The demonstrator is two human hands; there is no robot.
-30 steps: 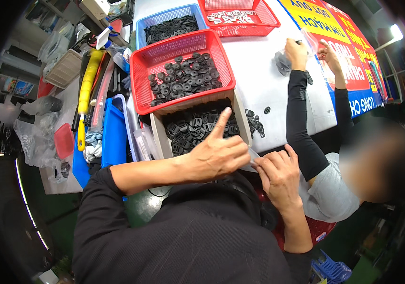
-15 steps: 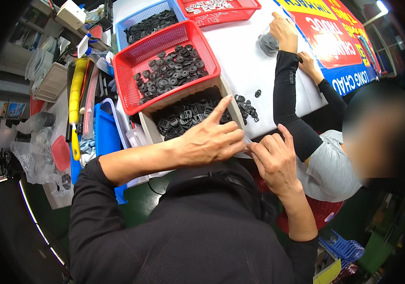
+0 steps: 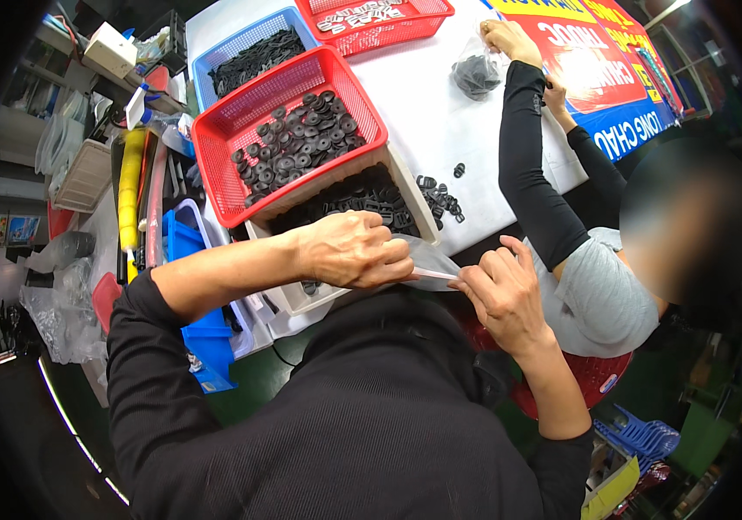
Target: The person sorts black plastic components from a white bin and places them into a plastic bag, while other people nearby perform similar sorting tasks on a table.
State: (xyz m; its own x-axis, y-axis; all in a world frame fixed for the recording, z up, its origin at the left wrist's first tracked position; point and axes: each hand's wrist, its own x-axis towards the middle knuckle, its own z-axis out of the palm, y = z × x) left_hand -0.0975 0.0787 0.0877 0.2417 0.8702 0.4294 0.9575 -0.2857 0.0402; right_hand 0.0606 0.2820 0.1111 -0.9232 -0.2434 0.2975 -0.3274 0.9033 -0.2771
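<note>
A clear plastic bag (image 3: 427,258) is stretched between my two hands, its edge pulled taut. My left hand (image 3: 355,251) is closed on the bag's left side, knuckles up. At the other side my right hand (image 3: 503,290) pinches the bag between thumb and fingers. Both are above the near edge of a pale bin (image 3: 413,195) filled with black plastic buckles (image 3: 371,192). Behind it, a red basket (image 3: 215,143) of round black discs (image 3: 302,143) rests partly over the bin.
Beyond stand a blue basket (image 3: 206,65) of black pieces and a red basket (image 3: 423,30) of white pieces. Loose buckles (image 3: 442,199) lie on the white table (image 3: 419,113). At right, a co-worker's hand (image 3: 512,42) holds a bag of black parts (image 3: 477,76). A blue bin (image 3: 206,338) is at left.
My left hand has moved left and its raised index finger has curled in. The bag is now spread wider between my hands. The co-worker's bag has come more into view.
</note>
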